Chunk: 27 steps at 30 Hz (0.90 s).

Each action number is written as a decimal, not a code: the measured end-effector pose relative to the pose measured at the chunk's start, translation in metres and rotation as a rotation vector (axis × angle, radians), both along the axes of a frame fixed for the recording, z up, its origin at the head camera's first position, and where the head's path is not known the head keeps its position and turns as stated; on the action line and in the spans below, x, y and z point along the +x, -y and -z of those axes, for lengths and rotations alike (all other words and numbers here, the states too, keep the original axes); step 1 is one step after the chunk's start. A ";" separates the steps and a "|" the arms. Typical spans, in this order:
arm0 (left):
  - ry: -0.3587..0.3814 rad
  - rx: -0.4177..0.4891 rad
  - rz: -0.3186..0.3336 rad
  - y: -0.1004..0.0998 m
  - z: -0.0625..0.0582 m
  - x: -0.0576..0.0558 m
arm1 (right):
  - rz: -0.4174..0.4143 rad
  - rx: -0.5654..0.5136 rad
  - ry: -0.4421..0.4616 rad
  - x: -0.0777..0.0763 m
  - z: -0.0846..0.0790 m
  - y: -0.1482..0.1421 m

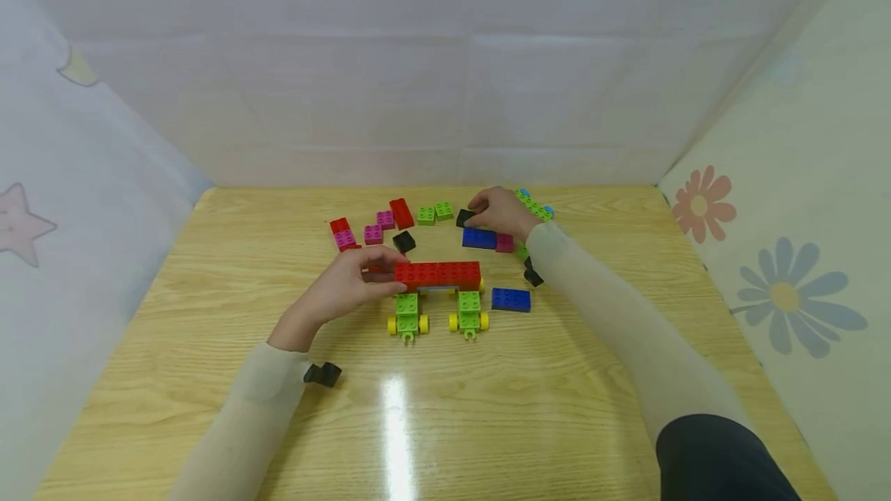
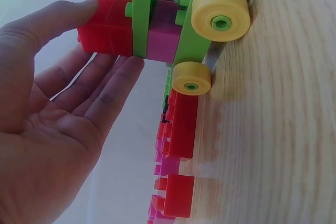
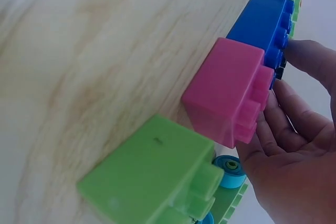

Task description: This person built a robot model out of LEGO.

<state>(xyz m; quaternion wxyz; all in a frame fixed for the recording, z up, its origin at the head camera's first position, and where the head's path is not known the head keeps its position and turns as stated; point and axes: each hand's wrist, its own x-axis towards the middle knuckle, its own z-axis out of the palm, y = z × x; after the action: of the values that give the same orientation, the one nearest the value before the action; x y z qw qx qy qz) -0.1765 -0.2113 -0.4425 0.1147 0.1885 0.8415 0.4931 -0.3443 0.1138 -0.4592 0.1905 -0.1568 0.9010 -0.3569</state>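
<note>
My left hand holds the left end of a toy-brick vehicle by its red top bricks, thumb on one side and fingers on the other. Beneath the red bricks are green and magenta bricks and green bases with yellow wheels, standing on the table. My right hand is at the back right, its thumb and fingertips pinching a small black brick. Right in front of that hand lie a blue brick and a magenta brick; its fingers partly hide the black brick.
Red, magenta and green bricks lie loose behind the vehicle, with another black brick among them. A second blue brick lies to its right. A green base with blue wheels sits beyond the right wrist. Fabric walls border the table.
</note>
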 end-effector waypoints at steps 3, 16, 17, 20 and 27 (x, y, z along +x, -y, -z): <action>0.002 0.003 0.001 0.000 0.000 0.000 | -0.004 0.011 -0.010 0.001 -0.001 0.001; 0.010 0.003 0.013 -0.004 -0.001 -0.002 | -0.003 0.060 -0.037 -0.002 0.005 -0.004; 0.009 0.002 0.013 -0.003 -0.001 -0.002 | -0.004 0.060 -0.039 -0.002 0.004 -0.005; 0.008 -0.001 0.015 -0.003 -0.001 -0.002 | 0.003 0.046 -0.042 0.000 0.002 -0.007; 0.019 -0.001 0.016 0.001 0.002 -0.003 | 0.023 0.016 -0.035 0.012 -0.009 -0.018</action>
<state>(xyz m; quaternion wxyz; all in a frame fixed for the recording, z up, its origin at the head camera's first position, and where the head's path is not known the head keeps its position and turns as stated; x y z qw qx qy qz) -0.1791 -0.2118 -0.4444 0.1266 0.1903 0.8391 0.4936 -0.3319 0.1315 -0.4503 0.1719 -0.1512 0.9086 -0.3492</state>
